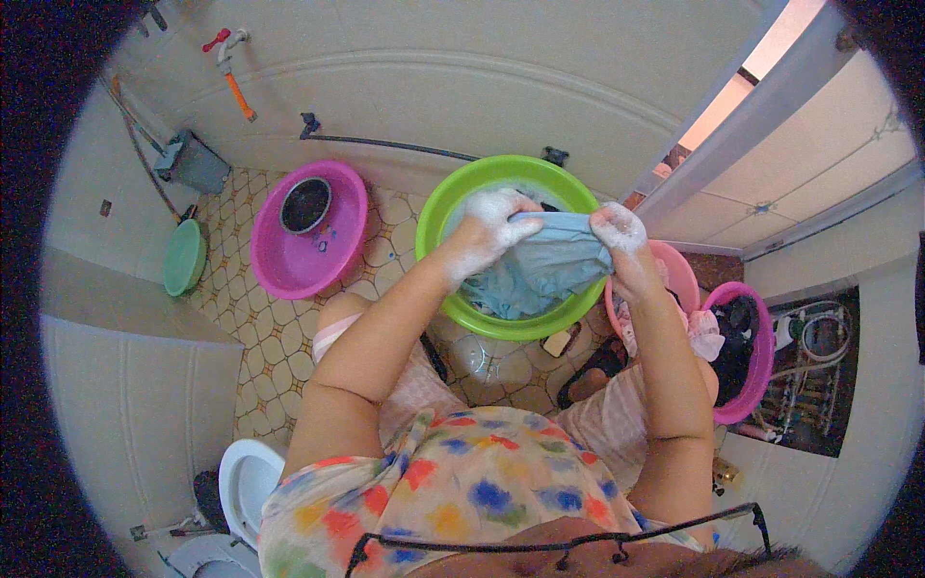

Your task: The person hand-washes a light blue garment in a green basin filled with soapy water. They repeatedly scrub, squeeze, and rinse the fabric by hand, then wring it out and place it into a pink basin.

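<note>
Straight ahead on the floor stands a lime green plastic basin (514,331) with suds and wet cloth in it. Over it a light blue wet garment (553,253) is stretched between both hands, its lower part hanging into the basin. My left hand (498,220), coated in white foam, grips the garment's left end between thumb and fingers. The right end is pinched by my right hand (621,235), also foamy. Darker items show partly behind the garment inside the basin; what they are is hidden.
A magenta basin (289,264) at left holds a dark round bowl (306,206). Right of me stand a pink basin (676,264) and a magenta tub (762,361), both with clothes. A bar of soap (555,343) lies on the tiles. A tap (230,47) juts from the wall.
</note>
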The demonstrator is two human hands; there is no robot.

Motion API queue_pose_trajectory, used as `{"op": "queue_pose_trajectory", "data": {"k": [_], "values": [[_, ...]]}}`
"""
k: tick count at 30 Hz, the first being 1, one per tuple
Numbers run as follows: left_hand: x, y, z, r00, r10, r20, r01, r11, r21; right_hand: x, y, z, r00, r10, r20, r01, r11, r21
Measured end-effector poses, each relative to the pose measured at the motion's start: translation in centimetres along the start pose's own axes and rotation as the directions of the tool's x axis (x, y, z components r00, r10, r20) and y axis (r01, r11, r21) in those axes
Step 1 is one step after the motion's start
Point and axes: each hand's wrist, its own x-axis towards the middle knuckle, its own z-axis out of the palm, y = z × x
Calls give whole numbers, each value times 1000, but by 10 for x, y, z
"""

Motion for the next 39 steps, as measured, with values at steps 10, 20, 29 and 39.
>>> {"op": "queue_pose_trajectory", "data": {"k": [10,20,29,39], "values": [[4,-10,23,978,-183,-102,161,968,-192,12,17,-13,953,-254,-164,220,954,-202],[11,-7,63,719,-615,323,460,73,-885,-10,48,57,696,-539,473,572,19,-820],[3,17,94,889,-422,179,213,34,-976,23,31,41,820,-572,-11,345,511,-787],[-22,15,92,986,-123,-111,-81,224,-971,18,10,37,833,-471,292,466,311,-828]]}}
